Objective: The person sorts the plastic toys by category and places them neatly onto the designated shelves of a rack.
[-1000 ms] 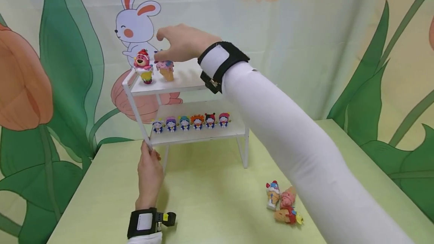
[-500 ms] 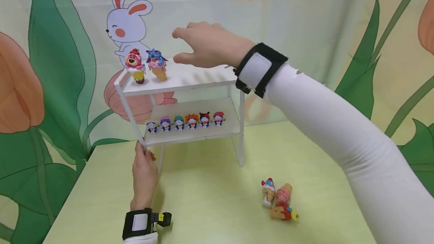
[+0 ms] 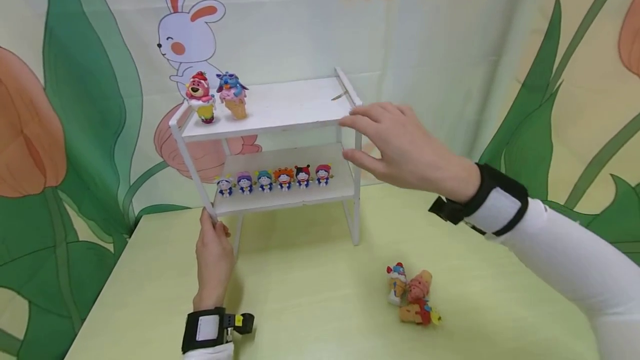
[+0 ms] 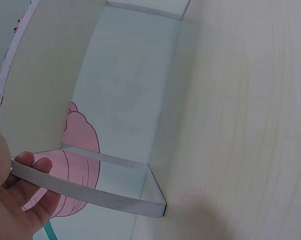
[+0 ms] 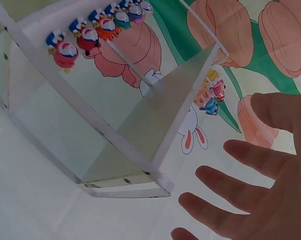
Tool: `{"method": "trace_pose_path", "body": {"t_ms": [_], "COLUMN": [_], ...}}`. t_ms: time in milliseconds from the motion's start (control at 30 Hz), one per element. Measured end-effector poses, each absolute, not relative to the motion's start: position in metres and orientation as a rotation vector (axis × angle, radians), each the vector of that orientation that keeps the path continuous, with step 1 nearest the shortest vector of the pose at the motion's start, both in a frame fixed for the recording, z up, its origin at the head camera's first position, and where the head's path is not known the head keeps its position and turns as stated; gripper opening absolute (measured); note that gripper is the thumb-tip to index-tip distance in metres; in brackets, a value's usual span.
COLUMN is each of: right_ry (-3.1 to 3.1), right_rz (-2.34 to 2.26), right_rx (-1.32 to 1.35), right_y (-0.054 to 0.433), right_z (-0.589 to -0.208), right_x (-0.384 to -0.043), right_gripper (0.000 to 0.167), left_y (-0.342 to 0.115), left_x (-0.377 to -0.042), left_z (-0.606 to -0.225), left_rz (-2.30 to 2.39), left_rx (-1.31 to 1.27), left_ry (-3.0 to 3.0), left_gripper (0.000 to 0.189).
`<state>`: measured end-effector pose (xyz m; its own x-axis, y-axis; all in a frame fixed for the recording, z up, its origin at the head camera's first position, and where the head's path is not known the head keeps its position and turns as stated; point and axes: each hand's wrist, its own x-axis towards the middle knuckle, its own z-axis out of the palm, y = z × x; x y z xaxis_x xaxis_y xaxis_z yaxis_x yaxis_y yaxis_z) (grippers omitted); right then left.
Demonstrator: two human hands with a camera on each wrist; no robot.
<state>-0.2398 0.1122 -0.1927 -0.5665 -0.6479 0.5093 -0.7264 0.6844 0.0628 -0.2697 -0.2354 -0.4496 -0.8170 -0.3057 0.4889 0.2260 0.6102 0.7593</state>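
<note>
My left hand (image 3: 214,260) grips the front left leg of a white two-tier shelf (image 3: 295,99). In the left wrist view, its fingers (image 4: 46,205) curl around the metal leg (image 4: 98,195). My right hand (image 3: 400,146) hovers just off the shelf's right side, fingers spread and holding nothing; the right wrist view shows the same spread fingers (image 5: 235,185). On the top tier, at the left, stand a pink bear ice-cream figurine (image 3: 201,96) and a blue long-eared one in a cone (image 3: 232,96). Several small blue-and-white figurines (image 3: 284,179) in varied hats line the lower tier.
Three more ice-cream figurines lie clustered on the table (image 3: 310,315) at the right front: a white-topped one (image 3: 396,283), a pink one (image 3: 419,286) and a red one (image 3: 416,312). Behind the shelf hangs a backdrop (image 3: 425,60) printed with a rabbit and tulips.
My right hand has moved away from the blue figurine, rightward and down past the shelf's right end. The figurine stays standing on the top tier. My left hand keeps its grip.
</note>
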Motion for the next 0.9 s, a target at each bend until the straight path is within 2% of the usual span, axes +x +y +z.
{"method": "trace_pose_path", "body": {"t_ms": [233, 533, 700, 900], "right_ry": [-2.336, -2.463, -2.485, -2.540], "right_rz": [0.437, 0.673, 0.704, 0.596], "right_rx": [1.022, 0.905, 0.903, 0.965], "right_y": [0.155, 0.182, 0.185, 0.171], "right_z": [-0.258, -0.339, -0.362, -0.373], "right_x": [-0.231, -0.224, -0.222, -0.215], "right_gripper": [0.041, 0.035, 0.031, 0.030], "left_y": [-0.235, -0.233, -0.233, -0.236], "left_x": [-0.275, -0.273, -0.271, -0.266], "left_z": [-0.444, -0.444, -0.446, -0.448], "left_rz": [-1.159, -1.200, -1.181, -1.170], "left_rx": [0.021, 0.034, 0.037, 0.055], "left_ry": [-2.245, -2.261, -2.247, -2.248], "left_gripper": [0.046, 0.044, 0.045, 0.044]}}
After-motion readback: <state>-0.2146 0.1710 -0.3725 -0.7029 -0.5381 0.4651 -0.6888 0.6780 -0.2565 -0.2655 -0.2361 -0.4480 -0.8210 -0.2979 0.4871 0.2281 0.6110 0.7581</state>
